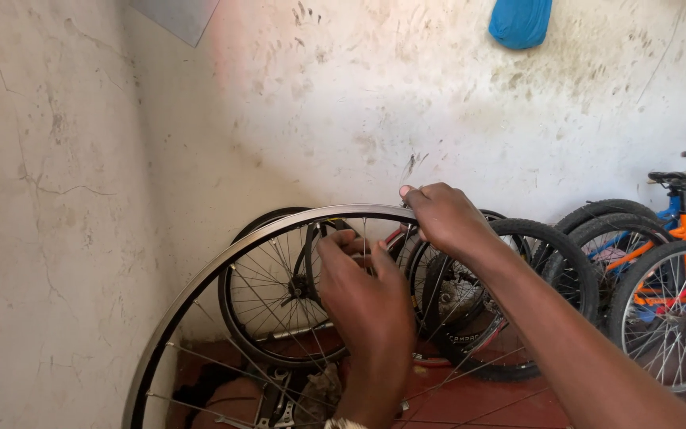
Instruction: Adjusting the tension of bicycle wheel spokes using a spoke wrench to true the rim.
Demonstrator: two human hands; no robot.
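A bare silver bicycle rim (224, 256) with thin spokes stands upright in front of me, arching from lower left to upper middle. My right hand (444, 216) grips the top of the rim, fingers curled over its outer edge. My left hand (367, 298) reaches inside the rim just below the top, fingers pinched together on a spoke close to the rim. I cannot see a tool in either hand.
Several tyred wheels (279, 298) lean against the stained white wall behind the rim. Orange and blue bicycles (680, 230) stand at the right. A blue bag (520, 21) hangs high on the wall. The floor is red tile (470, 397).
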